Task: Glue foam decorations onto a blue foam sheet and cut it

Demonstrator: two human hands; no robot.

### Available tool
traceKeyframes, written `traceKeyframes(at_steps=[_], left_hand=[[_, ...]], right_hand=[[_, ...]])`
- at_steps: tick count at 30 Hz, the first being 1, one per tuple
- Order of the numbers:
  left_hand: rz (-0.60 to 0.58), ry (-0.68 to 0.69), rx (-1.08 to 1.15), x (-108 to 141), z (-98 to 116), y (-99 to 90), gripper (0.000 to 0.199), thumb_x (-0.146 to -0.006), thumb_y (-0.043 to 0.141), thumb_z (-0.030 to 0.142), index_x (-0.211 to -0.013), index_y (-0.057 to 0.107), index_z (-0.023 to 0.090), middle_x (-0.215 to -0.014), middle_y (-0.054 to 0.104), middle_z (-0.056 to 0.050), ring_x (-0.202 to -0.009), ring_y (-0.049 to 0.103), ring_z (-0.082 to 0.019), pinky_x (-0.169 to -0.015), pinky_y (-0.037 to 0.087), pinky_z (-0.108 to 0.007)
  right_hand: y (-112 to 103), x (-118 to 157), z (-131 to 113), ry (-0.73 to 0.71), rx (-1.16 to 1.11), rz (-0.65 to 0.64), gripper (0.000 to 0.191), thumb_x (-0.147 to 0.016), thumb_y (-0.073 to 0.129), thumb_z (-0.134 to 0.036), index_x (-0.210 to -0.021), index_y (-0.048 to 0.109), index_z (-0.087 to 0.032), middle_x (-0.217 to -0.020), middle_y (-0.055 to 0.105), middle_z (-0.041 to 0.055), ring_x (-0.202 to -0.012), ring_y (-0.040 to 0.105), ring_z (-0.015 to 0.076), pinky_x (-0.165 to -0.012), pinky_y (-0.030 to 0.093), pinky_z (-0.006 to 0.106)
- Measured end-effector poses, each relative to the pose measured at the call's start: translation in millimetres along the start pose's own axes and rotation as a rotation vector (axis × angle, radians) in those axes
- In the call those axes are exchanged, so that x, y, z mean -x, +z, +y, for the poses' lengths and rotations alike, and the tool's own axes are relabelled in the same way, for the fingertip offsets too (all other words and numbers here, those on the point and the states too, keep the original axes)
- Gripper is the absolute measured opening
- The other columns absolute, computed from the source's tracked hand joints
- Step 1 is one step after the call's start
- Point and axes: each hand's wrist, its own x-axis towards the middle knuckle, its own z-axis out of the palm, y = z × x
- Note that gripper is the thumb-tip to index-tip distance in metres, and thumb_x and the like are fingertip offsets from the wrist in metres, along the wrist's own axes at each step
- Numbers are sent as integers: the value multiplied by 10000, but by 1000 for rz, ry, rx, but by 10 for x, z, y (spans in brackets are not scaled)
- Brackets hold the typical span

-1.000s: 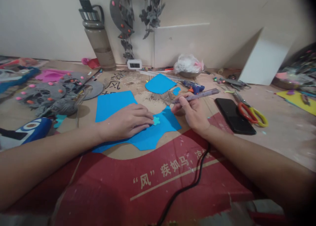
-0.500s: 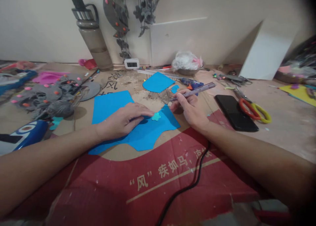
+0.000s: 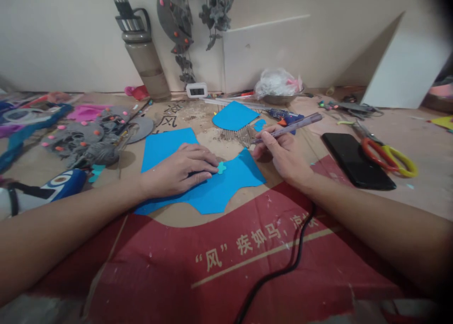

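My left hand (image 3: 180, 168) lies flat on a blue craft sheet (image 3: 219, 191) with cut-out curves along its near edge. Its fingertips rest on a small turquoise flower cut-out (image 3: 222, 167), covering the flower's left part. In my right hand (image 3: 279, 151) is a slim purplish pen (image 3: 300, 124), its tip pointing down and left above the sheet's far right corner. The right fingers are closed around the pen. Beyond the hands, another blue piece (image 3: 235, 116) rests on a bristly patch of thin spikes (image 3: 236, 136).
A black phone (image 3: 354, 161) and scissors (image 3: 389, 156) lie right of my right hand. A black cable (image 3: 272, 277) crosses the red-printed cardboard (image 3: 159, 267). Grey felt ornaments (image 3: 85, 137) lie on the left; a bottle (image 3: 146, 62) and glue gun (image 3: 286, 116) stand farther back.
The view has shifted, so most things appear farther right. On the sheet, the flower has slid slightly left, and my left fingers cover more of it. My right hand still holds the pen.
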Motion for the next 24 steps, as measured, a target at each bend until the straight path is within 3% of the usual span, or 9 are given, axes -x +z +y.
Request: traceKeyframes(at_steps=[7, 12, 18, 24], left_hand=[[12, 52, 116, 139, 64, -101, 244, -1012, 535, 317, -1098, 746, 229, -1174, 751, -73, -1132, 667, -210, -1017, 484, -395], [185, -52, 173, 172, 98, -211, 265, -1019, 506, 336, -1037, 751, 237, -1100, 764, -64, -1081, 681, -192, -963, 533, -352], [-3, 61, 92, 167, 71, -150, 277, -1010, 533, 366, -1150, 733, 235, -1169, 749, -82, -1124, 669, -216, -1026, 477, -382], [2, 121, 73, 176, 62, -88, 249, -1010, 545, 324, -1152, 723, 224, -1156, 749, -83, -1103, 674, -214, -980, 487, -363]], right_hand=[[4, -7, 6, -2, -12, 0, 407, -861, 630, -655, -849, 587, -250, -606, 678, -5, -545, 638, 172, -516, 510, 317], [1, -9, 10, -20, 10, 4, 387, -881, 615, -640, -847, 587, -256, -612, 681, 6, -556, 640, 182, -520, 497, 333], [7, -5, 7, -12, -24, 12, 390, -859, 635, -654, -850, 584, -268, -603, 673, -4, -548, 635, 190, -503, 485, 339], [5, -3, -23, -49, -1, 4, 374, -867, 633, -644, -839, 592, -273, -592, 663, -6, -549, 636, 192, -521, 494, 348]])
